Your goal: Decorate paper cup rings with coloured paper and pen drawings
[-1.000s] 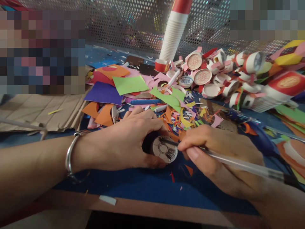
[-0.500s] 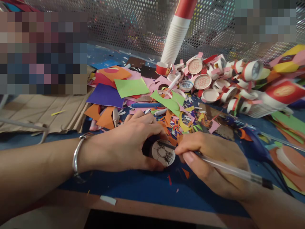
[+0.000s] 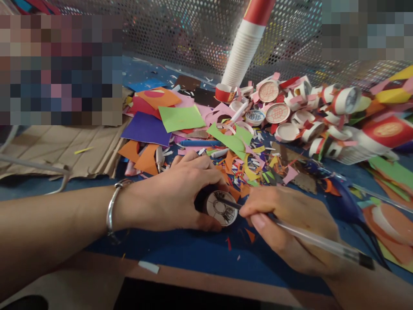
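My left hand (image 3: 174, 193) is closed round a small cut-off paper cup base (image 3: 221, 209) lying on its side on the blue table cover, its round white bottom facing me with black pen lines drawn on it. My right hand (image 3: 290, 228) pinches a clear-barrelled pen (image 3: 309, 239), whose tip touches the top of that round bottom. A silver bangle (image 3: 111, 211) sits on my left wrist.
Coloured paper sheets and scraps (image 3: 180, 120) litter the table behind my hands. A heap of cut cup bases (image 3: 290, 112) lies at the back right beside a tall stack of paper cups (image 3: 245, 47). Perforated metal screen (image 3: 180, 34) closes the back. Brown cardboard (image 3: 54, 150) lies left.
Both hands and the cup base have stayed together; the pen tip has shifted slightly across the disc's upper part. The view has drifted a little.
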The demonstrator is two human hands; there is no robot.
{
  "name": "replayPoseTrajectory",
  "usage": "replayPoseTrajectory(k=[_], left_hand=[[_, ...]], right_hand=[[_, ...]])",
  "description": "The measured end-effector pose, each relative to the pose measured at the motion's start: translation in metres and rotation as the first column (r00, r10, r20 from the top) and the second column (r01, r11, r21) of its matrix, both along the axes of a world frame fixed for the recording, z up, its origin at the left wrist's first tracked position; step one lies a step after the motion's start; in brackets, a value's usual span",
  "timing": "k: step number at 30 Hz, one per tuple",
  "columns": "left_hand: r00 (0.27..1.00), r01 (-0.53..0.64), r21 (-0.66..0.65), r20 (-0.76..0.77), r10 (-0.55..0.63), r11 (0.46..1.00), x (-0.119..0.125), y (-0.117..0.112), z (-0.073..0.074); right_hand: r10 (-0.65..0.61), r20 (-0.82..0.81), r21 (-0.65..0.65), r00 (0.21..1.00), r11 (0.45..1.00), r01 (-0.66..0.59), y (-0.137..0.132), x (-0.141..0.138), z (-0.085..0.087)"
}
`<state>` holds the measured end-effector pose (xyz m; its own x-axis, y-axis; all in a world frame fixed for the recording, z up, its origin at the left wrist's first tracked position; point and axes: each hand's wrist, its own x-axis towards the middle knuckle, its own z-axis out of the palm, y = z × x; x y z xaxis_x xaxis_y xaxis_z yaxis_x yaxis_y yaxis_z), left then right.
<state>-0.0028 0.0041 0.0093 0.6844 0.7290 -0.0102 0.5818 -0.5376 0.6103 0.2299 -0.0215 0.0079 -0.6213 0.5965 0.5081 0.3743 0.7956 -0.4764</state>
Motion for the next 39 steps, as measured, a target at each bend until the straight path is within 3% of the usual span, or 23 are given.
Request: replayPoseTrajectory(k=[6, 21, 27, 34, 39], left_hand=[[1.0, 0.002, 0.025, 0.023, -0.002, 1.0, -0.003, 0.0, -0.005], [1.0, 0.0, 0.016, 0.009, 0.0, 1.0, -0.003, 0.0, -0.005], [1.0, 0.003, 0.029, 0.007, -0.003, 1.0, -0.001, 0.0, -0.006], [1.0, -0.011, 0.07, -0.012, 0.012, 0.997, 0.001, -0.002, -0.007], [0.999, -0.01, 0.086, -0.035, 0.013, 0.996, 0.0, -0.002, -0.001]], right_hand=[[0.033, -0.046, 0.038, 0.998, 0.999, -0.031, 0.0, 0.001, -0.004], [-0.02, 0.004, -0.002, 1.0, 1.0, 0.02, 0.001, 0.001, -0.003], [0.015, -0.018, -0.019, 1.0, 1.0, -0.015, 0.001, 0.001, -0.004], [-0.018, -0.153, -0.042, 0.988, 0.999, 0.012, 0.0, 0.007, 0.0], [-0.114, -0.242, -0.062, 0.964, 0.993, 0.102, -0.003, 0.015, -0.007]])
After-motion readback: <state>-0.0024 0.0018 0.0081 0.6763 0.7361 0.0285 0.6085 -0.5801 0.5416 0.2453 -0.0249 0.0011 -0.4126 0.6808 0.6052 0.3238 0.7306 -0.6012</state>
